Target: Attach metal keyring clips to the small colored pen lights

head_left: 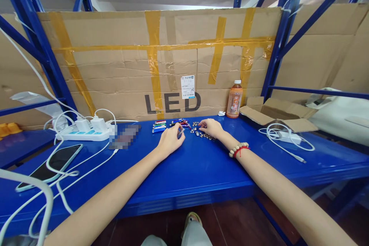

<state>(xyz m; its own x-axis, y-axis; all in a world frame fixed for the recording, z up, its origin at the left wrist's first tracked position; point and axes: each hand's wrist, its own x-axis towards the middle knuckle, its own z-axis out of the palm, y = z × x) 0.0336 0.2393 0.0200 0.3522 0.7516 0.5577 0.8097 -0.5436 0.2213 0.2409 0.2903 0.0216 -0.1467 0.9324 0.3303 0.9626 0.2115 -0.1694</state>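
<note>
My left hand (170,139) is closed around a small silvery metal tube (181,133), whose end sticks out between thumb and fingers. To its right, my right hand (212,127) has its fingers bent together and pointing down at a scatter of small round metal caps (205,135). Whether a cap is between those fingertips is too small to make out. Short coloured metal tubes (159,126) lie side by side in a row just behind my left hand. More red and blue tubes (184,123) lie in a loose pile between the hands.
On the blue table (184,173), a power strip (86,133) with white cables and a phone (50,167) lie left. An orange drink bottle (234,100), an open cardboard box (276,112) and a white charger cable (288,138) are right. A cardboard sheet (121,77) stands behind.
</note>
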